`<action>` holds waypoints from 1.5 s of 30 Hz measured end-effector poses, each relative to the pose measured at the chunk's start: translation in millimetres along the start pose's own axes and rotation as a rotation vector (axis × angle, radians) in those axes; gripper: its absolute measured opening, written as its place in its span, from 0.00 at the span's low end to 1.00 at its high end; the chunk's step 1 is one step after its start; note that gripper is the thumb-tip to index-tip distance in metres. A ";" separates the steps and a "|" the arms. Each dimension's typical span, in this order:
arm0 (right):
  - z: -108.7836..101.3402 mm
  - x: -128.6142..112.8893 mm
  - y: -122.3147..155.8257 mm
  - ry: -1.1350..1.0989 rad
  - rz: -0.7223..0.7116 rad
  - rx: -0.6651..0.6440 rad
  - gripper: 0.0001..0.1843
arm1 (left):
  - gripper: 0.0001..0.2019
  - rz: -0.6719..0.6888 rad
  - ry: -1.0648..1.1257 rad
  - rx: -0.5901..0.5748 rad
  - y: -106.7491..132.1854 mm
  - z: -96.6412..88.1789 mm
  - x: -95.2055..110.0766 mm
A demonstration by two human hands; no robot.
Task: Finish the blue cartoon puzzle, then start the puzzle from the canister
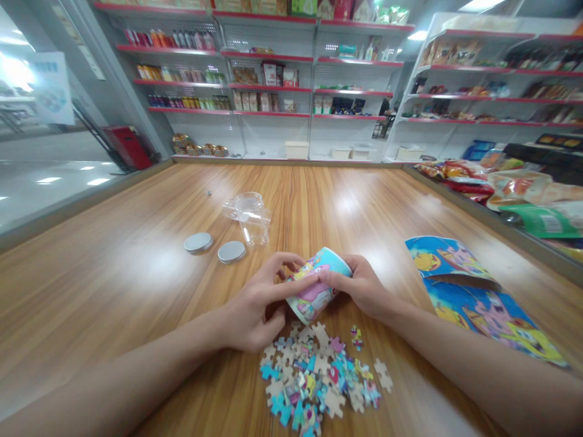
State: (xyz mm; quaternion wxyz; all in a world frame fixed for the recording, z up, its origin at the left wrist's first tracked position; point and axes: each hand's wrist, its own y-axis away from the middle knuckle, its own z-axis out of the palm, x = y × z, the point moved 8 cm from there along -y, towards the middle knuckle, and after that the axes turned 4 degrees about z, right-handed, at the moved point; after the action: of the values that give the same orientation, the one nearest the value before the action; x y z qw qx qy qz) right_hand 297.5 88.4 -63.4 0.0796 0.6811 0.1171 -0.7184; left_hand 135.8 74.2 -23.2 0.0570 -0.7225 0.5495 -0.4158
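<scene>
My left hand [262, 297] and my right hand [364, 282] both grip a curled printed picture sheet [314, 288], held tilted just above the table. It is light blue with pink and yellow cartoon figures. A finger of the left hand lies across its front. The right thumb presses on its right side, while the other right fingers are mostly hidden behind it. Directly below lies a heap of loose jigsaw pieces [319, 376], some printed in colour, others bare on top. Two larger blue cartoon sheets, an upper one [449, 255] and a lower one [496, 321], lie curled beyond my right forearm.
Clear plastic jars [252, 218] lie left of centre, near two silver lids, one left [198, 243] and one right [232, 252]. Bagged goods [523, 194] are piled past the right edge of the wooden table [136, 261]. Stocked shelves [268, 57] stand behind.
</scene>
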 end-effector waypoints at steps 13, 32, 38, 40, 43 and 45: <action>8.2 11.7 1.2 -0.145 0.129 -0.127 0.15 | 0.29 -0.593 1.020 0.115 9.3 20.7 -47.8; -1.5 11.5 -10.7 -0.443 0.135 0.036 0.17 | 0.19 -0.615 0.963 0.730 21.4 -16.0 -78.7; 1.0 10.1 -8.8 -0.311 0.047 0.061 0.19 | 0.22 -0.585 0.920 0.648 19.6 -9.8 -75.2; -4.3 9.2 -8.1 -0.253 0.020 0.123 0.18 | 0.23 -0.591 0.943 0.617 19.7 -6.9 -75.6; -11.1 10.0 -7.7 -0.163 0.015 0.169 0.18 | 0.22 -0.602 0.981 0.576 20.1 -3.5 -77.1; -14.1 11.8 -7.8 -0.145 0.024 0.177 0.19 | 0.20 -0.624 0.981 0.574 21.8 -2.8 -79.1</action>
State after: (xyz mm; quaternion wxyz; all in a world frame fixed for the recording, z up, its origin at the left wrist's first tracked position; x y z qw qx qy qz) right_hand 308.2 100.3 -75.3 0.0361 0.6329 0.0392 -0.7724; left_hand 113.6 133.3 -75.7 -0.1335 -0.5303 0.1429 -0.8250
